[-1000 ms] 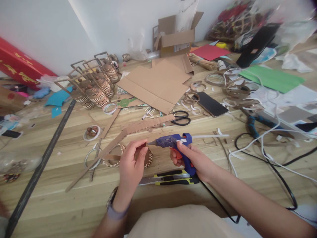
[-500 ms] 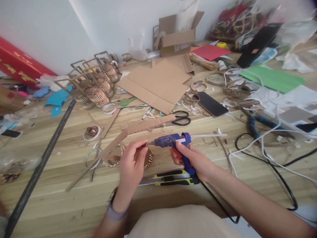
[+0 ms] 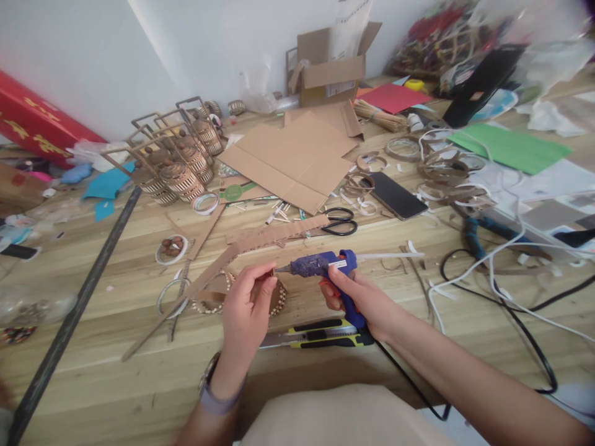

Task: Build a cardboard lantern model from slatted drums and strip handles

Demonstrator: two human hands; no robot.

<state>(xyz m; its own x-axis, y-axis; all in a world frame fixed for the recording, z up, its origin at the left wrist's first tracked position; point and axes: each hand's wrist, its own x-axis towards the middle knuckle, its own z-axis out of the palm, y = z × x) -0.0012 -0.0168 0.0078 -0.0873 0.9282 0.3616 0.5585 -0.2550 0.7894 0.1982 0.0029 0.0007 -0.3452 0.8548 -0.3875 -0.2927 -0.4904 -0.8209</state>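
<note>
The glue stick (image 3: 389,255) behind the gun (image 3: 311,264) now protrudes slightly less; it is probably being fed through. The gun is held above the table (image 3: 116,378) by the curled fingers of the right hand (image 3: 360,297), its nozzle (image 3: 282,269) at a small piece (image 3: 273,271) pinched by the left hand (image 3: 248,303).

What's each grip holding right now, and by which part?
The right grip holds the glue gun by its handle. The left grip pinches a small dark piece by the nozzle; too little shows to tell which part.
</note>
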